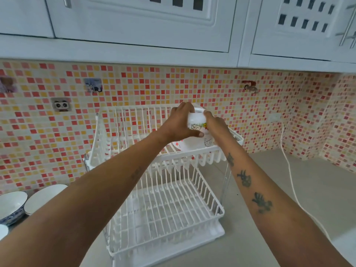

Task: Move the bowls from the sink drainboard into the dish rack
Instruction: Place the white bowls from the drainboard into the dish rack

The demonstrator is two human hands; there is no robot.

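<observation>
A white two-tier wire dish rack (134, 151) stands on the counter against the tiled wall. Over its upper tier I hold a small white bowl (196, 120) with a cartoon print, turned upside down. My left hand (179, 126) grips its left side and my right hand (215, 124) its right side. Under it, another white bowl (190, 145) lies tilted in the upper tier. At the far left, a blue-patterned bowl (11, 207) and a plain white bowl (42, 197) sit together, partly behind my left forearm. The rim of a third (2, 231) shows at the frame edge.
The rack's lower tier (165, 209) holds nothing, with a drip tray beneath. A white cable (292, 189) runs down the wall and across the counter at right. White cupboards (154, 26) hang overhead. Hooks and stickers dot the mosaic tiles.
</observation>
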